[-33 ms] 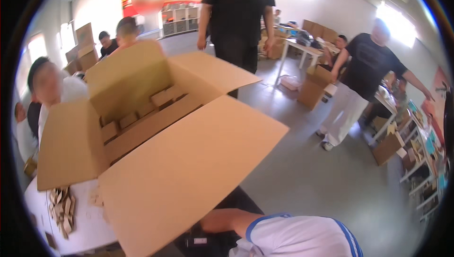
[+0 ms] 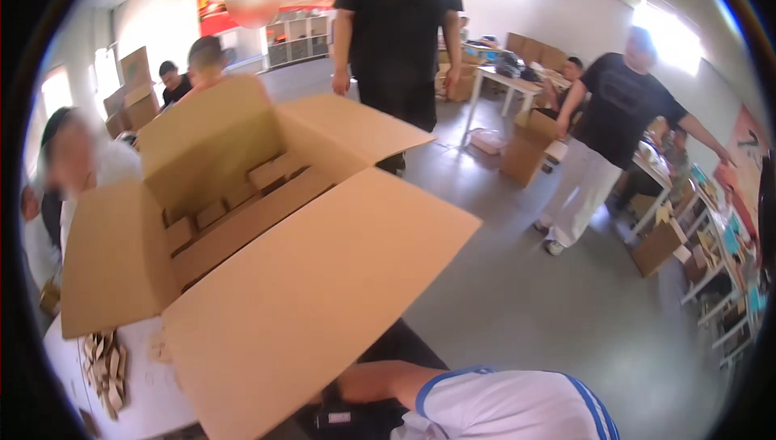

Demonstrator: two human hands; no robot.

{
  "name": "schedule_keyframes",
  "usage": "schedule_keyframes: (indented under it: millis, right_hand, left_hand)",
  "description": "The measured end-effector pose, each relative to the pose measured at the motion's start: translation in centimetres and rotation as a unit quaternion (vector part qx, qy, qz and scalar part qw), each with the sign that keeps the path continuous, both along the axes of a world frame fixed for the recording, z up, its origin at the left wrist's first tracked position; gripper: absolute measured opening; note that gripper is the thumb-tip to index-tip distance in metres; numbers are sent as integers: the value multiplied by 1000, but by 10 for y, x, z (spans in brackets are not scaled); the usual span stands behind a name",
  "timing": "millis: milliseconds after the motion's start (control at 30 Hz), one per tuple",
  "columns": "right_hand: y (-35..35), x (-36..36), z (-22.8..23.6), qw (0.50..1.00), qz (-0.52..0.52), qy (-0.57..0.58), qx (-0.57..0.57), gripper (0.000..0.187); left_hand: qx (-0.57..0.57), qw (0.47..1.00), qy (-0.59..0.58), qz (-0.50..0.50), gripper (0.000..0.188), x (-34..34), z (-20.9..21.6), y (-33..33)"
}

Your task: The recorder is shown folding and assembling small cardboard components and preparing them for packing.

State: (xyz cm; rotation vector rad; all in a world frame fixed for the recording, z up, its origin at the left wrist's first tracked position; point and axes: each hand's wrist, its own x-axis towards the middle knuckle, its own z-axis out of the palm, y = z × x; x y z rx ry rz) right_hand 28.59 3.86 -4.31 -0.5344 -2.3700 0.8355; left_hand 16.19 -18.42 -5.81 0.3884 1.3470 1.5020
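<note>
A large open cardboard box (image 2: 323, 278) fills the left and middle of the view, its flaps folded outward. Inside lie several small brown cartons (image 2: 212, 212) and a long flat cardboard piece (image 2: 250, 230). From a white sleeve with blue trim at the lower edge, my right forearm reaches left. My right hand (image 2: 349, 385) is mostly covered by the near flap, so its fingers are hidden; a black object with a small pale label (image 2: 339, 418) is just below it. My left hand does not show.
A white table (image 2: 149, 375) at lower left bears a heap of brown cardboard strips (image 2: 105, 369). A person in black (image 2: 398, 27) stands beyond the box; another (image 2: 618, 124) at right touches an open carton (image 2: 525, 149). White tables and cartons line the right side.
The whole view has shifted slightly, so the room and people sit a little farther left. My right arm and the box look nearly unchanged.
</note>
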Motion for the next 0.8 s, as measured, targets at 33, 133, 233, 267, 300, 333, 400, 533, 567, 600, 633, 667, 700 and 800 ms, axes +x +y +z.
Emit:
schedule_keyframes:
  millis: [33,133,233,267,300,333,400,533,567,600,633,667,700,800]
  right_hand:
    - [1,-8,7,1000,12,6,-2,20]
    - [10,-42,28,999,40,18,1,20]
    - [17,-71,48,998,62,17,-7,20]
    - [19,-76,52,998,64,16,-12,20]
    - [21,-82,55,997,70,15,-19,20]
    - [22,-86,57,997,71,14,-23,20]
    - [23,-92,59,996,76,11,-34,20]
    - [23,-102,62,995,88,10,-52,20]
    - [22,-103,63,994,90,10,-56,20]
    - [22,-104,63,994,91,11,-60,20]
    - [22,-106,63,994,92,10,-63,20]
    - [19,-108,63,993,94,11,-68,20]
    - [19,-109,63,993,95,12,-71,20]
    - [19,-111,64,992,95,12,-78,20]
  left_hand:
    - [-1,1000,-1,12,16,-1,-3,-2]
    - [-5,1000,1,17,16,1,-7,1]
    - [-14,1000,10,13,18,4,-5,1]
    - [-14,1000,23,9,19,5,-5,2]
    - [-13,999,35,6,20,6,-2,4]
    - [-14,999,34,7,20,8,2,5]
    - [-6,999,33,11,20,10,11,6]
    - [23,999,31,22,21,8,12,4]
    - [26,999,23,23,21,8,11,3]
    - [29,999,16,25,21,7,10,3]
    - [29,999,16,25,21,6,9,2]
    - [30,999,20,23,21,6,8,2]
    - [31,999,23,18,20,6,7,2]
    - [4,1000,15,16,19,5,6,1]
